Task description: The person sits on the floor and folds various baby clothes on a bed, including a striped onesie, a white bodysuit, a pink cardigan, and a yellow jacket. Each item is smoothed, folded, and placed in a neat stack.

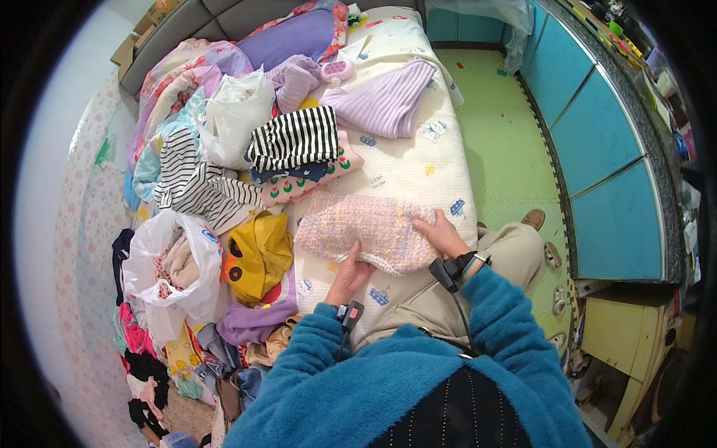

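A folded pink tweed garment (366,228), flecked with yellow and blue and edged in white, lies on the bed in front of me. My left hand (349,278) grips its near edge, thumb on top and the other fingers partly hidden. At its right end my right hand (442,236) is closed on the cloth, with the thumb on the near side. Just beyond it rests a folded pink garment with red tulips (345,166), and on that lies a folded black-and-white striped garment (295,139).
A lilac ribbed garment (388,101) and a pink toy-like object (337,71) lie farther up the bed. White plastic bags (168,265), a yellow garment (261,257) and heaped clothes are at left. Blue cabinets (605,142) line the right, beyond the green floor (508,149).
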Action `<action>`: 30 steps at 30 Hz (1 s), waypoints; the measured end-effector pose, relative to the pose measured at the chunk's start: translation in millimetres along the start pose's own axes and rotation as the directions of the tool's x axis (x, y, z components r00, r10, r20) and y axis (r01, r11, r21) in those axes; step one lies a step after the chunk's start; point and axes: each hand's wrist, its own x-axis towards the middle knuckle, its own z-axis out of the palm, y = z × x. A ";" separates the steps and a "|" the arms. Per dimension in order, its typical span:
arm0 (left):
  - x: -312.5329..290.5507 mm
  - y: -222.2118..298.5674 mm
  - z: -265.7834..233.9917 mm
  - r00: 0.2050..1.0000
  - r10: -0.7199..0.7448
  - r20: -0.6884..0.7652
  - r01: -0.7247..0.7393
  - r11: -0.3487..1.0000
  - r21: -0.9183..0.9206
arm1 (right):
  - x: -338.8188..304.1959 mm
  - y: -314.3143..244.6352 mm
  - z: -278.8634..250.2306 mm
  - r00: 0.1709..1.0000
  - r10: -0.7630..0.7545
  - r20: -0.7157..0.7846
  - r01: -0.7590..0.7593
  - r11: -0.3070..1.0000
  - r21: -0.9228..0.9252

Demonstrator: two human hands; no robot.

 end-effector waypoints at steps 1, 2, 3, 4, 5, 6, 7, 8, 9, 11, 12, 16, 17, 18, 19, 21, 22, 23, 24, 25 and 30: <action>-0.6 -0.2 0.5 1.000 -0.006 0.006 0.006 1.000 0.005 | -1.0 -0.3 0.2 1.000 0.003 -0.005 -0.003 0.999 -0.038; -0.8 -0.3 0.8 0.999 0.006 0.032 -0.006 1.000 0.009 | -1.5 -0.9 0.5 1.000 0.000 -0.009 -0.001 0.998 -0.064; -0.9 -0.5 0.9 1.000 -0.003 -0.005 0.003 1.000 0.016 | -2.5 -1.4 0.6 1.000 0.000 -0.013 0.000 0.998 -0.066; -0.8 -0.5 0.7 1.000 0.004 -0.021 -0.003 1.000 0.022 | -3.2 -1.9 0.5 1.000 -0.019 -0.010 0.018 0.996 -0.086; -0.4 -0.4 0.3 1.000 0.012 -0.025 -0.011 1.000 0.026 | -3.9 -2.5 0.2 0.999 -0.036 -0.010 0.035 0.996 -0.083; 0.1 -0.3 -0.3 1.000 0.003 -0.016 -0.002 1.000 0.022 | -4.6 -3.2 -0.4 0.999 -0.048 -0.012 0.047 0.997 -0.069; 0.5 -0.1 -0.9 1.000 -0.002 0.003 0.002 1.000 0.015 | -5.3 -4.0 -1.1 0.998 -0.054 -0.012 0.053 0.993 -0.105; 0.8 0.1 -1.3 1.000 -0.006 0.022 0.006 1.000 0.008 | -5.9 -4.8 -1.5 0.998 -0.057 -0.011 0.055 0.990 -0.128; 1.0 0.3 -1.5 1.000 -0.011 0.015 0.011 1.000 0.009 | -6.3 -5.8 -1.9 0.999 -0.053 -0.010 0.051 0.988 -0.146; 0.7 0.7 -1.0 1.000 -0.008 -0.011 0.008 1.000 0.017 | -6.9 -7.7 -3.1 0.999 -0.035 -0.004 0.033 0.985 -0.167; 0.4 0.9 -0.3 1.000 -0.019 -0.010 0.019 1.000 0.003 | -7.3 -8.4 -3.4 0.999 -0.035 -0.005 0.033 0.984 -0.174; -1.6 2.5 4.8 0.999 -0.020 -0.029 0.020 1.000 -0.001 | -6.7 -10.9 -2.8 1.000 -0.023 -0.008 0.022 0.992 -0.127; -2.4 3.1 6.1 1.000 -0.004 -0.022 0.004 1.000 0.003 | -6.6 -11.2 -2.4 1.000 -0.025 -0.013 0.023 0.991 -0.130; -3.3 3.5 7.2 0.999 -0.014 -0.035 0.014 1.000 0.000 | -7.0 -11.1 -2.5 0.999 -0.029 -0.014 0.027 0.991 -0.134; -3.9 3.8 8.1 0.999 -0.017 -0.040 0.016 1.000 -0.003 | -7.1 -11.0 -2.7 0.999 -0.032 -0.013 0.030 0.990 -0.139; -4.9 4.1 9.2 0.999 -0.014 -0.035 0.014 1.000 -0.010 | -6.5 -10.8 -3.2 1.000 -0.024 0.007 0.024 0.988 -0.155; -5.0 4.2 9.5 1.000 -0.009 -0.023 0.009 1.000 -0.010 | -6.8 -10.4 -3.7 1.000 -0.025 0.008 0.026 0.985 -0.173; -5.0 4.3 9.6 1.000 0.005 0.012 -0.004 1.000 -0.013 | -6.6 -10.3 -3.4 1.000 -0.026 0.006 0.027 0.981 -0.190; -4.8 4.3 9.5 1.000 -0.006 -0.010 0.006 1.000 -0.011 | -7.2 -9.8 -4.1 0.999 -0.037 -0.001 0.036 0.974 -0.224; -4.6 4.3 9.2 1.000 -0.006 -0.011 0.006 1.000 -0.011 | -7.1 -9.9 -3.8 0.999 -0.042 0.003 0.042 0.972 -0.231; -3.9 4.6 6.7 1.000 -0.022 -0.016 0.022 1.000 -0.013 | -8.1 -11.4 -4.8 0.998 -0.058 0.014 0.060 0.972 -0.229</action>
